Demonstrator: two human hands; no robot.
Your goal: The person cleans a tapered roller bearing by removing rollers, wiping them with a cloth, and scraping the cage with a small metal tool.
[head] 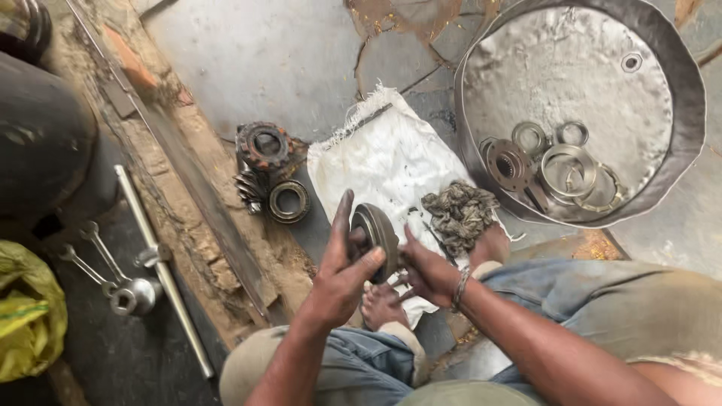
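Gripping a round, greasy metal part (pixel 376 239) on edge between both hands, the person squats over a white woven sack (pixel 391 169) spread on the stained floor; the left hand (pixel 342 278) closes its thumb and fingers around the part's near rim, one finger raised straight beside it, while the right hand (pixel 427 271) pinches the far side with curled fingers, so the disc stands upright with its edge toward the camera, likely so that both faces can be reached and turned; it hangs just above the sack's near end and above a bare foot (pixel 382 304); a crumpled oily rag (pixel 460 214) lies on the sack just beside the right hand, within easy reach for wiping; the sack seems laid down to keep cleaned pieces off the dirt; it is plain, frayed at its top edge, and smeared grey, with no label that can be made out; to the right a large dented metal basin (pixel 681 98) holds several rings and a flanged plate (pixel 511 165), gathered together, presumably so that small parts do not stray; left of the sack a rusty gear assembly (pixel 263 150) and a bearing ring (pixel 289 201) sit on the floor; further left lie spanners (pixel 94 252) and a long bar (pixel 162 267), near a yellow bag (pixel 26 316).
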